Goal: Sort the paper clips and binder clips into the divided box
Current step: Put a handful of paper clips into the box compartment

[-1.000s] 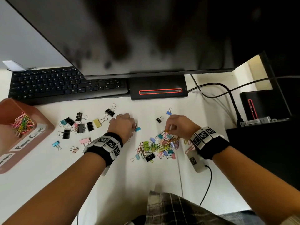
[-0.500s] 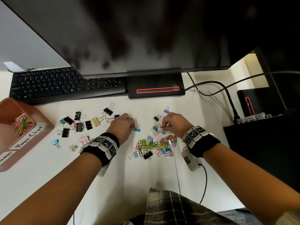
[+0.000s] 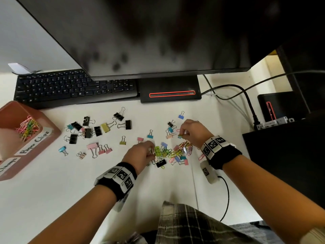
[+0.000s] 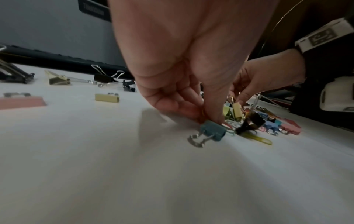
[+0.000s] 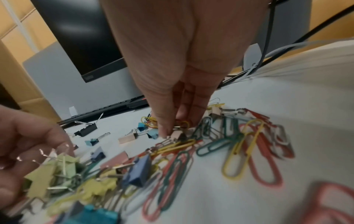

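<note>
My left hand (image 3: 140, 154) sits at the left edge of the mixed pile (image 3: 173, 153) in the middle of the desk (image 3: 70, 191), fingertips (image 4: 212, 116) bunched down among yellow-green binder clips, with a teal clip (image 4: 212, 132) just beside them; whether they actually pinch one I cannot tell. My right hand (image 3: 192, 132) is at the pile's far right edge, thumb and fingers pinched on a small clip (image 3: 179, 136). More binder clips (image 3: 91, 131) lie scattered to the left, and the box (image 3: 51, 136) at the desk's left edge holds paper clips (image 3: 28, 128) in its labelled compartment.
</note>
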Motion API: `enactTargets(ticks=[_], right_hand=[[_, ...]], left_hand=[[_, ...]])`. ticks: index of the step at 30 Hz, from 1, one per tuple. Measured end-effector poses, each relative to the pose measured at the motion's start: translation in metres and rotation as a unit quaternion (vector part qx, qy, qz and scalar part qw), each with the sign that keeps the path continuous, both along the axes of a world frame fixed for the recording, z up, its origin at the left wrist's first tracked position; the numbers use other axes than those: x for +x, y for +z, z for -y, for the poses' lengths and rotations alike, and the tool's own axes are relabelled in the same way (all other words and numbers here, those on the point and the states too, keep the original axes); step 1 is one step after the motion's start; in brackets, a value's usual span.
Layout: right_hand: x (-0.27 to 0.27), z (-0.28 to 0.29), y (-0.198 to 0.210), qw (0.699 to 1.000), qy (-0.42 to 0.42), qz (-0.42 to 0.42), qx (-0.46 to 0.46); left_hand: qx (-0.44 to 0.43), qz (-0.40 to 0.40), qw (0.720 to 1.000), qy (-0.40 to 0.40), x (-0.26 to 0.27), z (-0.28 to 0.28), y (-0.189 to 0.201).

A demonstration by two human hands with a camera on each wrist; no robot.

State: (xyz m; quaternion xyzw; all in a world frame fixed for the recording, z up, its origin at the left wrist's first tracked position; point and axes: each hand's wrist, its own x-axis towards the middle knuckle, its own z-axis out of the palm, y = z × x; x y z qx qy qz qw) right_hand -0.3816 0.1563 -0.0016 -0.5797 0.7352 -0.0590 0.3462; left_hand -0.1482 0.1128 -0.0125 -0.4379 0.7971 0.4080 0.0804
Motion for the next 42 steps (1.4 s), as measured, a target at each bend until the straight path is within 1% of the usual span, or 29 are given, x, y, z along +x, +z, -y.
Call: enactTargets(ticks=[2, 5, 10, 14, 18, 21, 23, 25, 29, 32, 35, 38, 42], right_hand=[[0.002, 0.001, 0.0, 1.0, -0.011, -0.004, 0.014], [0.003, 0.001, 0.002, 0.999, -0.034, -0.002, 0.032], [0.005, 0.003, 0.003, 0.997, -0.062, -0.008, 0.051], [0.007, 0.007, 0.003, 0.994, -0.048, -0.045, 0.085], [0.006, 0.005, 0.003, 0.996, -0.051, -0.047, 0.057], [0.0, 0.002, 0.004, 0.997, -0.048, -0.042, 0.041], [-0.003, -0.001, 0.005, 0.997, -0.061, -0.036, 0.025], [-0.004, -0.003, 0.008, 0.998, -0.066, -0.025, 0.006], [0.009, -0.002, 0.015, 0.998, -0.053, 0.016, -0.035], [0.027, -0.002, 0.014, 0.998, -0.04, 0.036, -0.013], [0.033, -0.001, 0.007, 0.999, -0.036, 0.003, 0.001], [0.029, 0.002, 0.003, 0.998, -0.025, -0.045, 0.018], [0.031, 0.005, -0.001, 0.997, 0.016, -0.074, 0.016]], left_hand=[[-0.024, -0.002, 0.999, 0.025, -0.004, -0.002, -0.003], [-0.05, -0.003, 0.998, 0.03, -0.005, 0.004, -0.005], [-0.057, -0.005, 0.996, 0.072, 0.0, 0.017, -0.004], [-0.056, -0.013, 0.994, 0.088, 0.004, 0.021, -0.006], [-0.054, -0.045, 0.993, 0.092, 0.011, 0.024, -0.005], [-0.064, -0.065, 0.988, 0.128, 0.022, 0.028, 0.001], [-0.08, -0.058, 0.983, 0.157, 0.031, 0.03, 0.008], [-0.087, -0.048, 0.98, 0.17, 0.036, 0.029, 0.015], [-0.047, -0.038, 0.985, 0.163, 0.03, 0.015, 0.018], [-0.033, -0.011, 0.989, 0.141, 0.019, 0.006, 0.007], [-0.047, 0.006, 0.99, 0.129, 0.013, 0.007, -0.003], [-0.083, 0.021, 0.992, 0.097, 0.014, 0.012, -0.009], [-0.115, 0.007, 0.99, 0.08, 0.018, 0.016, -0.008]])
